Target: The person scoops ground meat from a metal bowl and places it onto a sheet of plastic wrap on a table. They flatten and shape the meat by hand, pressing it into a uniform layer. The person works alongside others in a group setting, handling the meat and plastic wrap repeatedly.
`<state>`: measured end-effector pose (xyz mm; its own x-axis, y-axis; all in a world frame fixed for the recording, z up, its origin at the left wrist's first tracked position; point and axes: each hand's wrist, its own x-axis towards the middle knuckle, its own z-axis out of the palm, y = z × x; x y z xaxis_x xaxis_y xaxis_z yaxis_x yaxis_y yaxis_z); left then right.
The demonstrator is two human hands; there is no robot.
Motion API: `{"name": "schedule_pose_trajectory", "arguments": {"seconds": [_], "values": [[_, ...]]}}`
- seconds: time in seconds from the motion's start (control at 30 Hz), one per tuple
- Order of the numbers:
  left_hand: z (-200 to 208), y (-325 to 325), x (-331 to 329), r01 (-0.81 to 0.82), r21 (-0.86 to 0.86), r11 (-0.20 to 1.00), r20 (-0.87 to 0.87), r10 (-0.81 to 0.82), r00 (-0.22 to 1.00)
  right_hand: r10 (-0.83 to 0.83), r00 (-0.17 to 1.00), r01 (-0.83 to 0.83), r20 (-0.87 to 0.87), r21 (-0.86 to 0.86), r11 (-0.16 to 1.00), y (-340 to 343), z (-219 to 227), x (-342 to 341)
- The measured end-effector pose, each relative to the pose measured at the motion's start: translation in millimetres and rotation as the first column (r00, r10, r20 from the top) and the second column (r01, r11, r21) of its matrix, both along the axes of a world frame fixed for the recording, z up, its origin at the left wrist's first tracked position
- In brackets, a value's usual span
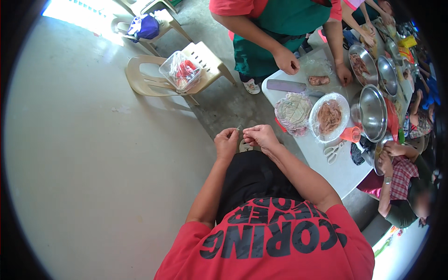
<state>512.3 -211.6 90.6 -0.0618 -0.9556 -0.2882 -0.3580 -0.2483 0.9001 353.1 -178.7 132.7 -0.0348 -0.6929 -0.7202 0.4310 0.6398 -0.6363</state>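
My left hand (227, 143) and my right hand (262, 138) are held close together in front of me, above the floor beside the table. The fingers of both are pinched. A tiny pale bit shows at the left fingertips, too small to name. What the right fingertips hold, if anything, cannot be made out. To the right of my hands, on the white table (313, 154), lies a round, crumpled, pale patterned thing (293, 113). Beside it stands a plastic-covered white bowl (344, 108) holding ground meat (329, 116). White-handled scissors (332, 153) lie near an orange cup (351, 134).
Across the table corner, a person in a green apron (289, 23) has hands near a meat roll (318, 80) and a wide blade (285, 86). Steel bowls (373, 112) line the right, where other people work. A beige chair (205, 58) holds a clear container (179, 72).
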Motion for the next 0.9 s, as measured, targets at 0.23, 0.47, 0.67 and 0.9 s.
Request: {"name": "schedule_pose_trajectory", "arguments": {"seconds": [0.23, 0.47, 0.67, 0.9], "values": [[-78, -24, 94, 0.129, 0.223, 0.966, 0.154, -0.165, 0.974, 0.009, 0.984, -0.024, -0.175, -0.082, 0.996, 16, 4, -3], [-79, -73, 137, 0.26, 0.475, 0.841, 0.744, -0.542, 0.391, -0.142, 0.873, 0.065, -0.467, -0.177, 0.982, 63, -17, -27], [-68, -68, 145, 0.417, 0.346, 0.841, 0.91, -0.409, 0.07, -0.233, 0.854, 0.198, -0.465, -0.125, 0.972, 85, -15, -38], [-88, -89, 125, 0.255, 0.694, 0.674, 0.657, -0.737, 0.159, -0.339, 0.749, 0.248, -0.57, -0.233, 0.94, 103, -3, -52]]}}
